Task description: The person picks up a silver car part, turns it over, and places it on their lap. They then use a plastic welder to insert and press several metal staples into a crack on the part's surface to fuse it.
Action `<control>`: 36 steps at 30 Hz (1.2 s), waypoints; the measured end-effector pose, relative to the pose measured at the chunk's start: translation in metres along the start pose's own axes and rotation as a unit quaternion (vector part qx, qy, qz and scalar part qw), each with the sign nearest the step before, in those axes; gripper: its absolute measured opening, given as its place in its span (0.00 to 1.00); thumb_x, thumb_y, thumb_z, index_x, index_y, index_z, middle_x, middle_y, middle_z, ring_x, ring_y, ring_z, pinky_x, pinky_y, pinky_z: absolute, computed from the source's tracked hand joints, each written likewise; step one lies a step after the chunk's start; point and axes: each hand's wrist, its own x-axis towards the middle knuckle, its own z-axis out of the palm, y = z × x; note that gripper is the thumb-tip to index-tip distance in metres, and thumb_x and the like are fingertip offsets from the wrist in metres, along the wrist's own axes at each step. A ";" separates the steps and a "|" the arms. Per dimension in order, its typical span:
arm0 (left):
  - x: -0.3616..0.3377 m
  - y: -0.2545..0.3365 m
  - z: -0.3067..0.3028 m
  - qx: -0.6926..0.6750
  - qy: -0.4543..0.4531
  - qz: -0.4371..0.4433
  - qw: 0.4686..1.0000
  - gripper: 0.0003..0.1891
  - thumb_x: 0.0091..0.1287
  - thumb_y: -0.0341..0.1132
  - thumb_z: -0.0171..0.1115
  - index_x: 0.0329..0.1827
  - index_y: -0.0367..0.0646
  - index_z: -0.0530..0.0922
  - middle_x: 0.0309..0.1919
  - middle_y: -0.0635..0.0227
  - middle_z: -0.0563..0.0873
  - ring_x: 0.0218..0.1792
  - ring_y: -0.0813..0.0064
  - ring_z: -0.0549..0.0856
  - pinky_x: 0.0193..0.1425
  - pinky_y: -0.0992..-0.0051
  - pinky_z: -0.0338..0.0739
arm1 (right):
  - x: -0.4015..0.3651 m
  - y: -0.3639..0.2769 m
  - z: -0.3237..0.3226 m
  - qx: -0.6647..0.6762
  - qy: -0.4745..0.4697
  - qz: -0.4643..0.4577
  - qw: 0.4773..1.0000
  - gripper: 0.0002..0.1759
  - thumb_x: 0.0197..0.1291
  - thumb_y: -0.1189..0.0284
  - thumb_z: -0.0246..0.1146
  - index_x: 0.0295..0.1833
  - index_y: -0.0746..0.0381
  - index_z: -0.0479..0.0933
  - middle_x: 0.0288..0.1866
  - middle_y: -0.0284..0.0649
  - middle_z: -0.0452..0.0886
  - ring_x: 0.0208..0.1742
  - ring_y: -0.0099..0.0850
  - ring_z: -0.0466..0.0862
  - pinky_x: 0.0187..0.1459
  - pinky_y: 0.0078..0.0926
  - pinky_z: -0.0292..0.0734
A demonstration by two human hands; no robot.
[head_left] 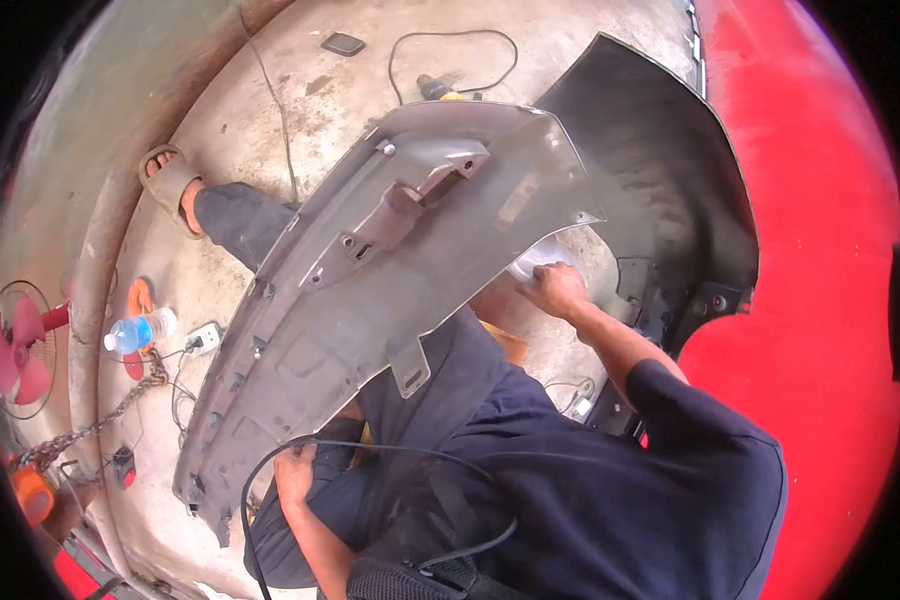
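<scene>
A large grey plastic car bumper (400, 250) lies across my lap, its inner side with brackets and clips facing up. My left hand (295, 472) is closed at the bumper's near lower edge, its fingertips partly hidden; a black cable (390, 442) loops over it. My right hand (555, 288) reaches to the bumper's right cut-out. Its fingers are closed on a whitish, thin sheet-like piece (537, 258), partly hidden by the bumper edge; the exact kind cannot be made out. The bumper's black curved part (660, 150) rises beyond that hand.
A red car panel (800, 250) stands along the right. On the floor are a water bottle (140, 332), a power socket (202, 340), a chain (110, 415), a corded yellow-and-black tool (438, 88) and a dark flat object (343, 44). A pink-bladed fan (20, 350) stands far left.
</scene>
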 end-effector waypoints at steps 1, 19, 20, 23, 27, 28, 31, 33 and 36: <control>0.000 -0.001 -0.001 0.048 -0.024 -0.003 0.999 0.15 0.64 0.36 0.64 0.42 0.29 0.83 0.31 0.56 0.88 0.33 0.69 0.86 0.41 0.69 0.77 | -0.002 0.005 0.001 0.004 0.031 -0.015 0.999 0.22 0.56 0.55 0.65 0.46 0.62 0.83 0.42 0.52 0.85 0.47 0.51 0.84 0.52 0.47 0.78; -0.023 0.015 0.015 -0.088 -0.023 0.001 0.996 0.15 0.68 0.37 0.66 0.48 0.31 0.83 0.35 0.59 0.89 0.34 0.72 0.86 0.42 0.72 0.80 | 0.084 -0.006 0.019 0.027 0.194 -0.078 0.977 0.17 0.61 0.67 0.61 0.55 0.60 0.81 0.55 0.54 0.81 0.55 0.53 0.81 0.56 0.46 0.78; -0.023 0.012 0.015 -0.090 -0.020 0.002 0.996 0.15 0.68 0.37 0.66 0.48 0.31 0.83 0.35 0.59 0.89 0.34 0.72 0.86 0.42 0.72 0.80 | 0.085 -0.006 0.017 0.009 0.184 -0.078 0.980 0.17 0.61 0.68 0.59 0.54 0.61 0.81 0.56 0.52 0.82 0.59 0.51 0.80 0.57 0.43 0.77; -0.020 0.003 0.021 -0.082 -0.023 -0.024 0.996 0.15 0.68 0.37 0.66 0.48 0.32 0.83 0.35 0.59 0.89 0.34 0.71 0.87 0.42 0.72 0.80 | 0.102 0.005 0.019 0.007 0.169 -0.071 0.983 0.20 0.63 0.66 0.58 0.58 0.62 0.79 0.60 0.52 0.80 0.63 0.50 0.77 0.63 0.44 0.72; -0.016 0.004 0.022 -0.067 -0.014 0.012 0.998 0.15 0.67 0.37 0.66 0.48 0.32 0.84 0.36 0.55 0.90 0.37 0.68 0.89 0.44 0.70 0.81 | 0.126 0.031 0.025 0.022 0.285 -0.086 0.955 0.21 0.63 0.65 0.60 0.59 0.62 0.78 0.59 0.56 0.79 0.57 0.56 0.80 0.57 0.50 0.76; -0.016 0.007 0.020 -0.042 -0.010 0.015 0.999 0.15 0.66 0.38 0.66 0.47 0.32 0.84 0.36 0.54 0.90 0.38 0.67 0.89 0.45 0.69 0.81 | 0.111 0.019 -0.004 0.026 0.275 -0.112 0.954 0.21 0.63 0.66 0.59 0.59 0.63 0.78 0.60 0.55 0.79 0.58 0.55 0.80 0.58 0.49 0.76; -0.018 0.012 0.020 -0.057 -0.002 0.014 0.998 0.16 0.66 0.39 0.67 0.47 0.32 0.84 0.35 0.54 0.90 0.39 0.65 0.90 0.47 0.68 0.81 | 0.109 0.010 -0.022 -0.014 0.285 -0.148 0.947 0.20 0.63 0.68 0.58 0.59 0.64 0.78 0.60 0.55 0.79 0.59 0.53 0.80 0.59 0.48 0.75; -0.016 0.010 0.021 -0.058 -0.004 0.021 0.998 0.16 0.66 0.39 0.67 0.46 0.32 0.84 0.35 0.54 0.90 0.40 0.64 0.90 0.47 0.68 0.81 | 0.118 0.015 -0.015 -0.074 0.318 -0.156 0.932 0.20 0.63 0.68 0.58 0.58 0.64 0.79 0.59 0.54 0.80 0.58 0.53 0.80 0.58 0.47 0.75; -0.010 0.006 0.023 -0.044 -0.009 0.028 0.999 0.16 0.66 0.40 0.67 0.46 0.33 0.84 0.36 0.53 0.90 0.40 0.62 0.89 0.47 0.67 0.80 | 0.120 0.022 -0.005 -0.143 0.359 -0.162 0.908 0.19 0.62 0.69 0.58 0.56 0.64 0.80 0.58 0.54 0.80 0.57 0.52 0.81 0.58 0.46 0.76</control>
